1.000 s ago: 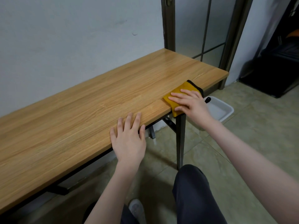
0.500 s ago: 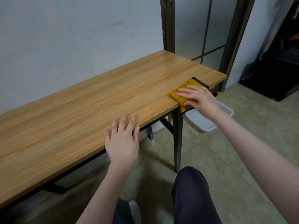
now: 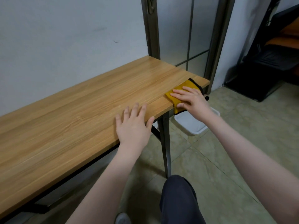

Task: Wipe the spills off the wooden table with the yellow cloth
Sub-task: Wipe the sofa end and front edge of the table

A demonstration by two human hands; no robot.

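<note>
Wooden tabletop [image 3: 68, 126]: cloth [image 3: 187, 88] at 2 o'clock is pressed by the flat right hand [image 3: 192, 101]; left hand [image 3: 134, 125] is rested flat, fingers straight.

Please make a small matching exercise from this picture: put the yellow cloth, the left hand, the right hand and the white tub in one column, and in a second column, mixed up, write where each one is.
Things:
1. yellow cloth
2. left hand
3. right hand
4. white tub

Places:
A. on the floor, below the table's right end
B. flat on the bare wood of the wooden table, at its near edge
C. on the table's near right corner, hanging partly over the edge
D. pressing on top of the cloth

Pairs: 1-C, 2-B, 3-D, 4-A
</note>
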